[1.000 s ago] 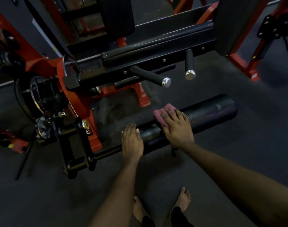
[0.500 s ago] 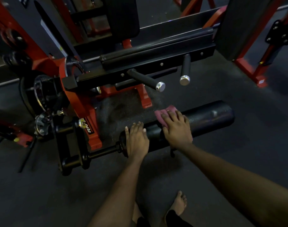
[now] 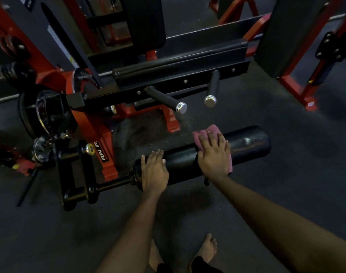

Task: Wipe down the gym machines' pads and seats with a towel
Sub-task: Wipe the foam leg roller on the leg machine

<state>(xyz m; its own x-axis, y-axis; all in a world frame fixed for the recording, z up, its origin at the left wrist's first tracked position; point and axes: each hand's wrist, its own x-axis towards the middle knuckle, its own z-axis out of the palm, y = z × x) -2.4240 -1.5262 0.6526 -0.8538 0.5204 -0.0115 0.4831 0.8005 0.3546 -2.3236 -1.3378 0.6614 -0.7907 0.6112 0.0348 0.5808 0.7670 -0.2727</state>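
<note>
Though mostly under right hand (image 3: 213, 157), towel (image 3: 212, 129)

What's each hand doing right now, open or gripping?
Left hand: open, fingers resting flat on the roller pad.
Right hand: open, pressing the pink towel onto the roller pad.

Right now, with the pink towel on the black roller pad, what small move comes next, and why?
Probably slide the right hand and the pink cloth towel under it along the black cylindrical roller pad toward its free right end. The towel covers only the pad's middle, the stretch beyond it lies bare, and the left hand rests on the opposite end, likely steadying it.
</note>
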